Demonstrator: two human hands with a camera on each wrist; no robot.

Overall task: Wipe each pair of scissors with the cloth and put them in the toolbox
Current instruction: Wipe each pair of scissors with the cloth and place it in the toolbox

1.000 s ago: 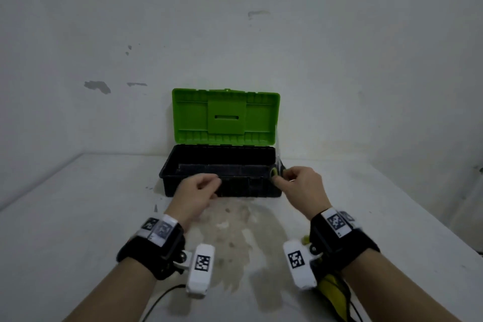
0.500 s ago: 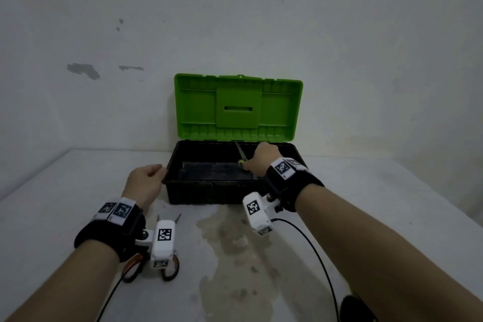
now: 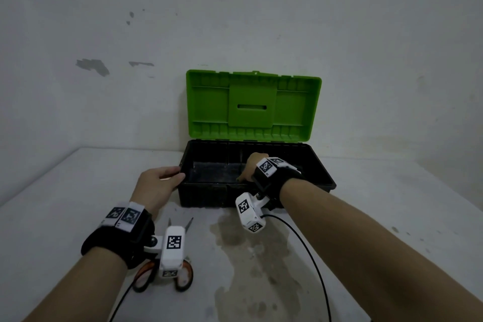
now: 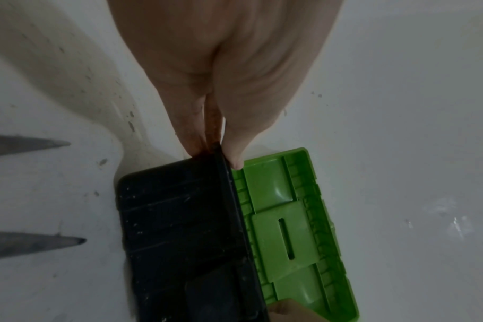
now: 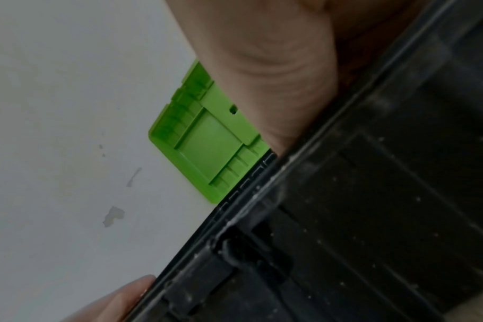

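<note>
A black toolbox stands open on the white table, its green lid upright against the wall. My left hand pinches the box's left front rim, thumb inside and fingers outside, as the left wrist view shows. My right hand reaches down inside the box; its fingers are hidden, so any scissors in it are out of sight. Another pair of scissors with orange-and-black handles lies open on the table under my left wrist, its blades pointing toward the box. No cloth is in view.
A brown stain spreads over the table in front of the box. A black cable trails from my right wrist toward the near edge. The wall stands close behind the lid. The box floor looks dark and bare on the left.
My right hand has dropped from above the box, where it held green-handled scissors, down into it. My left hand has moved right onto the box's rim and taken hold.
</note>
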